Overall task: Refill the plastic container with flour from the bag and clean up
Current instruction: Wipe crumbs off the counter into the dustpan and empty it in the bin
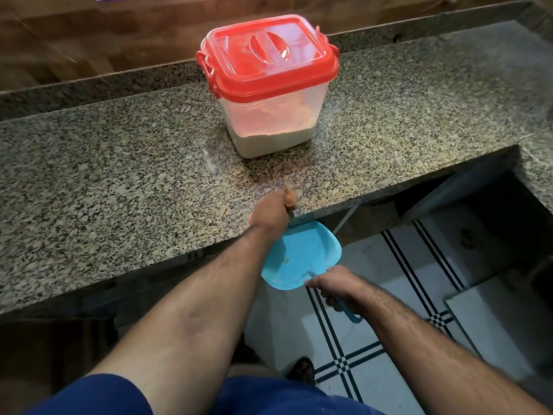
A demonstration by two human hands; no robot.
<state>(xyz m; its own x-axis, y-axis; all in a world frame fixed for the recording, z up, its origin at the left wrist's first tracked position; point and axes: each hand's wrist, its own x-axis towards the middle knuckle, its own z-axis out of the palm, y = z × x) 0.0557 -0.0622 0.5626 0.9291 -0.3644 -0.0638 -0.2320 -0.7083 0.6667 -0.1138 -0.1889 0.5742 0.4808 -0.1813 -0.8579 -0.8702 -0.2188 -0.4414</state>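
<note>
Granite countertop (119, 163) runs across the view, with the plastic container (269, 115) standing on it at twelve o'clock from the hands. Its red lid (269, 55) is on, and pale flour (273, 143) fills only the bottom part. At the counter's near edge the left hand (270, 215) is clenched around a small orange-brown object (290, 199), too blurred to name. Just below the edge, at five o'clock from that hand, a blue dustpan (302, 256) is held with its mouth under the counter lip. The right hand (335, 287) grips its handle (348, 313), fingers wrapped round. Tiled floor (389, 295) shows beneath.
</note>
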